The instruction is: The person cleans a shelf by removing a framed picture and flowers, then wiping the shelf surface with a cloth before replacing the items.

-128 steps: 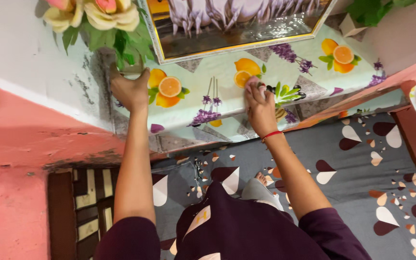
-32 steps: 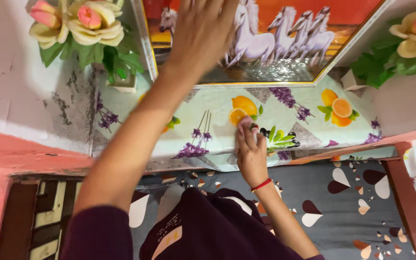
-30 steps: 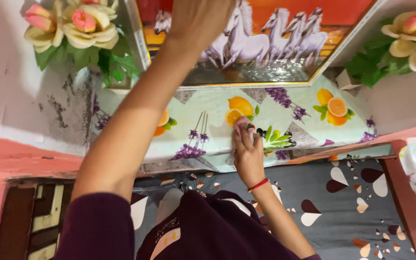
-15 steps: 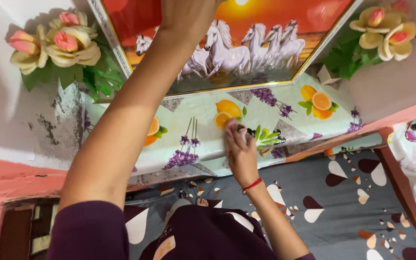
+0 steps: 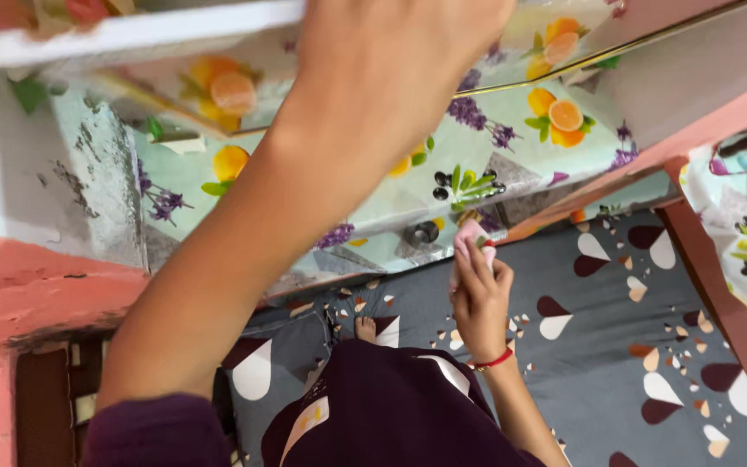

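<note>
Left hand (image 5: 391, 60): raised close to my camera at upper centre, blurred. It seems to grip the lower edge of the tilted framed picture (image 5: 140, 35) at the top left, though I cannot tell how its fingers are set.

Right hand (image 5: 480, 294): centre right of frame, fingers closed together on a small pink cloth (image 5: 470, 238), held at the front edge of the shelf.

Shelf cover (image 5: 373, 207): pale, printed with oranges and lavender.

Bedsheet (image 5: 616, 346): grey with hearts, lower right.
</note>
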